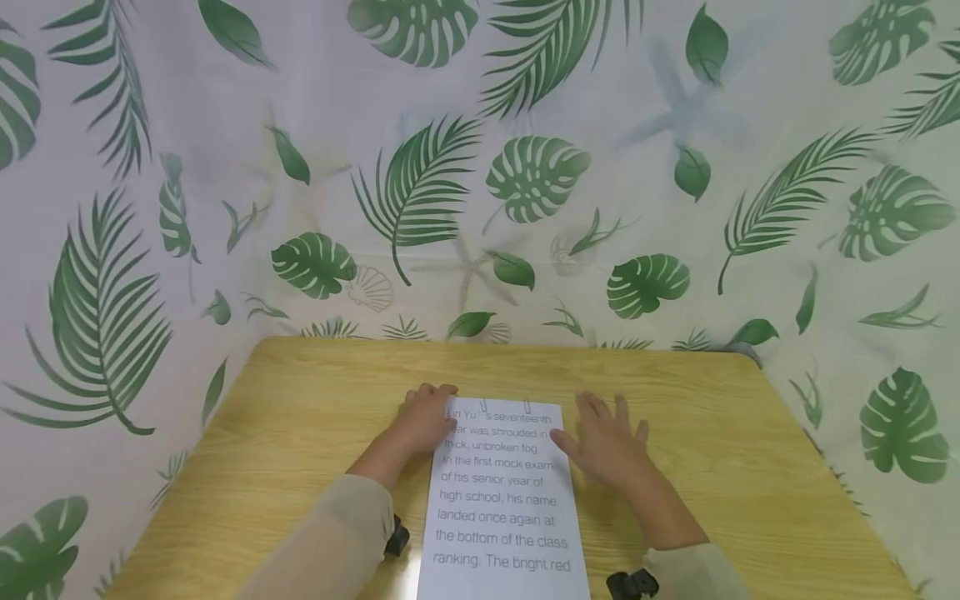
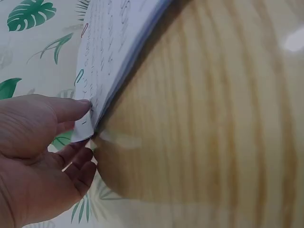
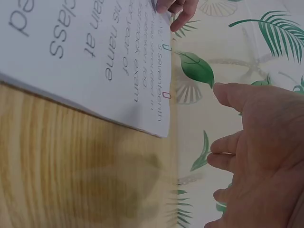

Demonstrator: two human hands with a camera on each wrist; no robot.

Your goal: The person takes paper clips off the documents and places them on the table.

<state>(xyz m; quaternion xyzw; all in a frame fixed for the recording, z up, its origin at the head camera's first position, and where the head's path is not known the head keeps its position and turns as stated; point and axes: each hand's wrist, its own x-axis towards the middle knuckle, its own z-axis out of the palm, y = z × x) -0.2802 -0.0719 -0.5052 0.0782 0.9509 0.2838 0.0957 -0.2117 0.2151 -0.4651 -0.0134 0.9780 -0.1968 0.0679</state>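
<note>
Currently, the printed paper stack (image 1: pixel 498 500), fitted with green and red paper clips (image 3: pixel 167 47), is laid on the wood-grain table (image 1: pixel 300 383); its top-left corner is pinched by the left hand (image 1: pixel 423 421), the right hand (image 1: pixel 611 446) held just beside, fingers spread.

Printed paper (image 1: pixel 502 508) with 2 clips (image 1: pixel 527 407) is held on the counter (image 1: pixel 300 392) at its upper left corner by the left hand (image 1: pixel 424 422). The right hand (image 1: pixel 609 443) is spread near its right edge. Leafy cloth (image 1: pixel 480 200) is hung behind.
</note>
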